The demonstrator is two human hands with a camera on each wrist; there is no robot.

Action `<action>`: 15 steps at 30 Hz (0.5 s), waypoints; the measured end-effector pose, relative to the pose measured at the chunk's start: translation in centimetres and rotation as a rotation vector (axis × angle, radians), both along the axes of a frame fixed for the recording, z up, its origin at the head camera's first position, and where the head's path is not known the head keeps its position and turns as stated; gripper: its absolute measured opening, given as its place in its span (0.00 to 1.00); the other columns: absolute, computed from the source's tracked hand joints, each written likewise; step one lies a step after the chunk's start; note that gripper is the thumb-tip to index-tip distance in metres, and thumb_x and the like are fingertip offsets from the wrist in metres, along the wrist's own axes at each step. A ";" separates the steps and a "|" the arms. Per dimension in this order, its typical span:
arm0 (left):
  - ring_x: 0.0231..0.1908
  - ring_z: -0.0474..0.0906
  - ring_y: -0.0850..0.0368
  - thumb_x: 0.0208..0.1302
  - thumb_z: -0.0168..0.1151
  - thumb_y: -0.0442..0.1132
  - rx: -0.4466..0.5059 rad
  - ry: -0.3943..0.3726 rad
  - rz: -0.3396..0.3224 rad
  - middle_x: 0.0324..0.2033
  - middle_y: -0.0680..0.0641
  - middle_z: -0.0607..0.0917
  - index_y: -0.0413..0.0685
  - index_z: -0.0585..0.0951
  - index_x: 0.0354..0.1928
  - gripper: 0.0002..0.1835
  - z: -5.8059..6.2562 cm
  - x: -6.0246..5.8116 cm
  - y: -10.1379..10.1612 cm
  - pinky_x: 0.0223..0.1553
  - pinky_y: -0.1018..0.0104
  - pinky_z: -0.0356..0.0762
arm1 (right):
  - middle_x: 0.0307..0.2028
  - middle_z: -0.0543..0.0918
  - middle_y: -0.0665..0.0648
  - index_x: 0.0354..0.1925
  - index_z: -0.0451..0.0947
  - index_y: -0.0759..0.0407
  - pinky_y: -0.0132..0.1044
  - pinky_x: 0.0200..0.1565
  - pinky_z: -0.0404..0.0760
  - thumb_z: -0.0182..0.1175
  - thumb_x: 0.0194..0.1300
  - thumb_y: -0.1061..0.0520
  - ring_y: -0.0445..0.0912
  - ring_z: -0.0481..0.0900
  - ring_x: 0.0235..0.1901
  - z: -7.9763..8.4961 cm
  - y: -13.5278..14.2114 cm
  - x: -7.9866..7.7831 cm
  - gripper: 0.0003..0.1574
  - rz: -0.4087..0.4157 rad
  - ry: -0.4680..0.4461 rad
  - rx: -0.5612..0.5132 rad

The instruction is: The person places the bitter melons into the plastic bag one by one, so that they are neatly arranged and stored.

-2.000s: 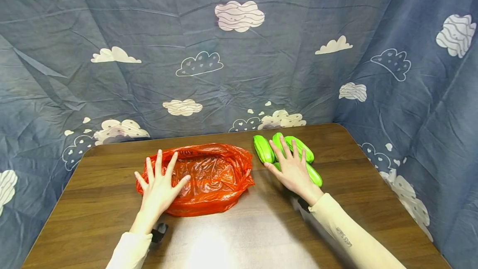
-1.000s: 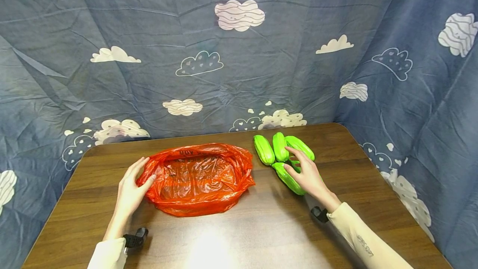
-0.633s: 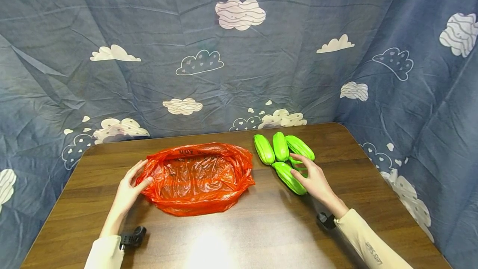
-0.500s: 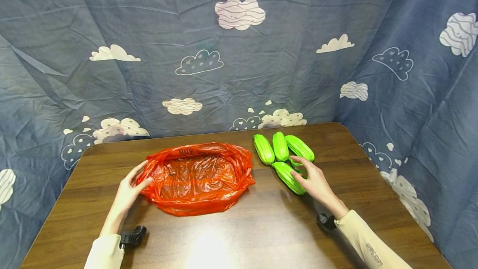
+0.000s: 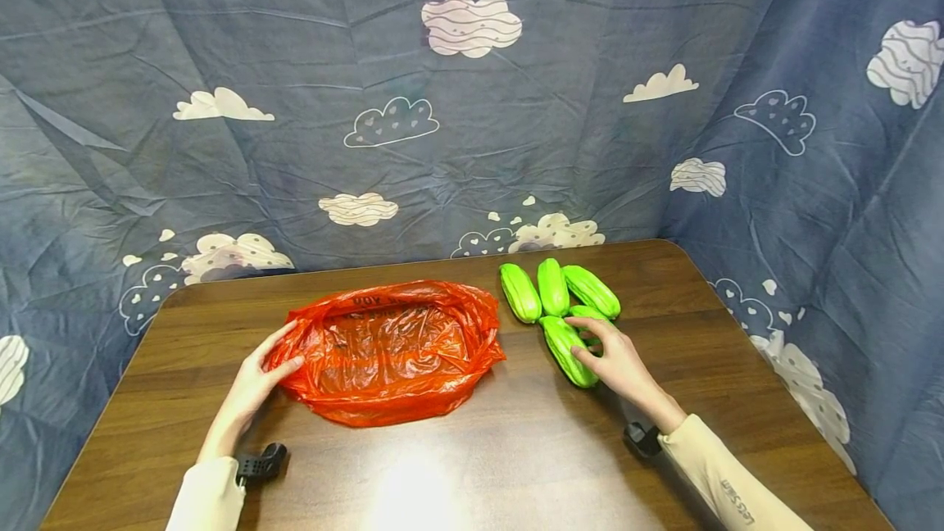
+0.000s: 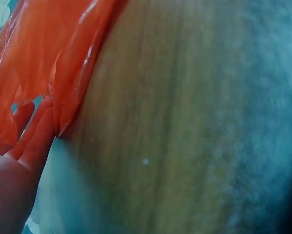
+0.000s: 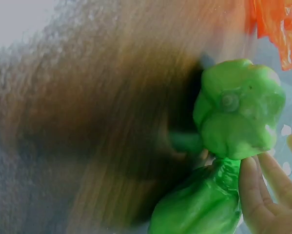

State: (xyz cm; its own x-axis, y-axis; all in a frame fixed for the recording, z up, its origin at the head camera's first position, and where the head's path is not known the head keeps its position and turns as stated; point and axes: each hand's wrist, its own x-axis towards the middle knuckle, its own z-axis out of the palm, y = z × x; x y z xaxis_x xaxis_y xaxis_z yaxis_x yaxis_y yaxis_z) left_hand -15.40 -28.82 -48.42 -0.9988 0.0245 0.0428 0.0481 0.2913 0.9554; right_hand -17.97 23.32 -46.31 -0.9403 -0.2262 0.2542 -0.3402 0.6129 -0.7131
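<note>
A red plastic bag (image 5: 398, 412) lies spread wide on the table, its mouth facing up. At its left rim, my left hand (image 5: 254, 375) holds the thin plastic between thumb and fingers. In the left wrist view, fingers (image 6: 36, 139) reach behind the hanging red film. My right hand (image 5: 615, 363) grips the nearest of several bright green, ribbed, elongated vegetables (image 5: 564, 355), thumb on its near side. The right wrist view shows this vegetable's lobed end (image 7: 238, 109) close up, with fingers (image 7: 253, 187) beside it. Another green vegetable (image 5: 586, 312) is partly hidden behind my right hand.
Three more green vegetables stand close together behind: a left one (image 5: 520, 293), a middle one (image 5: 553, 288) and a right one (image 5: 592, 292). Brown wooden table (image 5: 457, 474) extends in front. A blue cloud-print curtain (image 5: 295, 146) rises behind the table's back edge.
My left hand moved from above the bag to its left rim and took hold. My right hand came down onto the nearest green vegetable, whose near end has swung slightly left.
</note>
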 end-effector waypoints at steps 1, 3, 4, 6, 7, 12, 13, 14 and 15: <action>0.48 0.69 0.73 0.66 0.58 0.34 -0.002 -0.010 -0.001 0.63 0.31 0.66 0.38 0.60 0.70 0.32 0.0 0.0 0.0 0.47 0.82 0.66 | 0.54 0.77 0.68 0.56 0.75 0.67 0.50 0.42 0.80 0.63 0.56 0.70 0.62 0.78 0.46 0.0 0.0 0.0 0.27 0.002 -0.003 0.002; 0.47 0.69 0.73 0.67 0.58 0.35 -0.002 -0.020 -0.004 0.63 0.31 0.65 0.38 0.60 0.70 0.32 -0.1 0.0 -0.1 0.47 0.81 0.66 | 0.53 0.77 0.68 0.56 0.76 0.66 0.50 0.42 0.80 0.63 0.55 0.70 0.62 0.77 0.47 0.0 -0.1 0.0 0.28 0.009 -0.006 0.004; 0.47 0.69 0.73 0.67 0.57 0.34 0.001 -0.023 -0.005 0.63 0.31 0.65 0.38 0.59 0.71 0.32 -0.1 0.0 -0.1 0.47 0.81 0.66 | 0.53 0.77 0.68 0.56 0.76 0.66 0.49 0.42 0.80 0.63 0.54 0.71 0.62 0.77 0.47 0.0 -0.1 0.1 0.28 0.014 -0.005 0.008; 0.48 0.69 0.73 0.67 0.57 0.34 0.007 -0.026 -0.008 0.64 0.32 0.64 0.37 0.59 0.71 0.32 -0.2 -0.1 -0.2 0.47 0.82 0.66 | 0.53 0.77 0.69 0.56 0.76 0.66 0.49 0.42 0.80 0.63 0.53 0.71 0.61 0.77 0.47 0.0 -0.2 0.1 0.29 0.023 -0.008 0.014; 0.48 0.68 0.73 0.67 0.57 0.34 0.010 -0.027 -0.009 0.64 0.32 0.64 0.37 0.59 0.71 0.32 -0.2 -0.1 -0.2 0.47 0.82 0.66 | 0.53 0.77 0.69 0.56 0.75 0.66 0.49 0.42 0.80 0.63 0.53 0.72 0.61 0.77 0.47 0.0 -0.3 0.1 0.29 0.029 -0.010 0.016; 0.50 0.67 0.72 0.68 0.55 0.35 0.063 -0.069 -0.040 0.67 0.33 0.60 0.39 0.55 0.72 0.34 -0.2 -0.2 -0.3 0.48 0.81 0.64 | 0.54 0.76 0.69 0.57 0.74 0.67 0.49 0.43 0.80 0.64 0.52 0.72 0.61 0.76 0.48 -0.3 -0.5 -0.1 0.31 0.058 -0.022 0.027; 0.51 0.67 0.72 0.69 0.55 0.35 0.080 -0.081 -0.052 0.67 0.33 0.58 0.40 0.54 0.73 0.34 -0.3 -0.2 -0.3 0.49 0.81 0.64 | 0.54 0.76 0.69 0.57 0.74 0.68 0.50 0.43 0.80 0.64 0.52 0.72 0.61 0.76 0.48 -0.4 -0.6 -0.1 0.31 0.063 -0.021 0.028; 0.51 0.66 0.72 0.69 0.54 0.35 0.100 -0.092 -0.066 0.68 0.33 0.57 0.41 0.53 0.73 0.34 -0.3 -0.2 -0.3 0.49 0.81 0.64 | 0.54 0.76 0.69 0.57 0.74 0.68 0.50 0.43 0.79 0.64 0.52 0.72 0.61 0.76 0.48 -0.5 -0.6 -0.2 0.32 0.069 -0.022 0.027; 0.52 0.66 0.72 0.70 0.53 0.35 0.120 -0.102 -0.081 0.68 0.32 0.55 0.41 0.52 0.74 0.35 -0.3 -0.2 -0.4 0.50 0.81 0.64 | 0.54 0.76 0.69 0.57 0.74 0.68 0.50 0.43 0.79 0.64 0.52 0.72 0.61 0.76 0.48 -0.5 -0.6 -0.2 0.32 0.072 -0.024 0.026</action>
